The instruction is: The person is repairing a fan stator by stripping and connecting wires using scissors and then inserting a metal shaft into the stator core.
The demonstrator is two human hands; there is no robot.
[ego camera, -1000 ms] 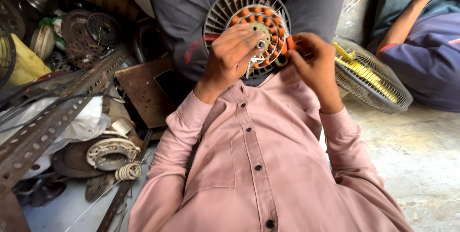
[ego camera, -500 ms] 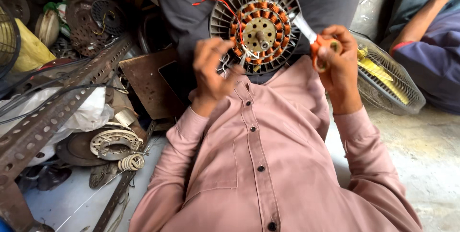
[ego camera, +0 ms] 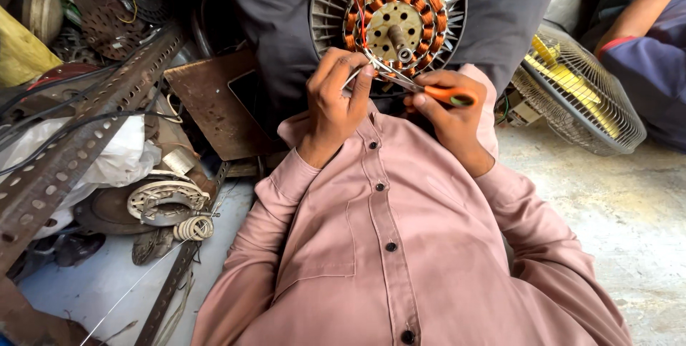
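left hand (ego camera: 336, 99) pinching thin wire at the fan motor (ego camera: 389, 21). right hand (ego camera: 450, 114) closed around orange-handled scissors (ego camera: 421, 89), blades at the copper windings.

I sit on a concrete floor (ego camera: 622, 210), grey and scuffed. Taking the white winding ring (ego camera: 163, 199) as my mark: it rests on a dark round plate (ego camera: 107, 210), with a small coil of pale wire (ego camera: 194, 228) touching its lower right edge. Above it lies a rusty brown sheet of metal (ego camera: 214, 106). To its left, a long perforated angle bar (ego camera: 78, 146) slants over crumpled white plastic (ego camera: 118, 160). Below it a second, thinner slotted strip (ego camera: 168, 292) runs down the floor. Far to its right, past my lap, a wire fan guard with yellow blades (ego camera: 582, 99) lies tilted on the concrete.
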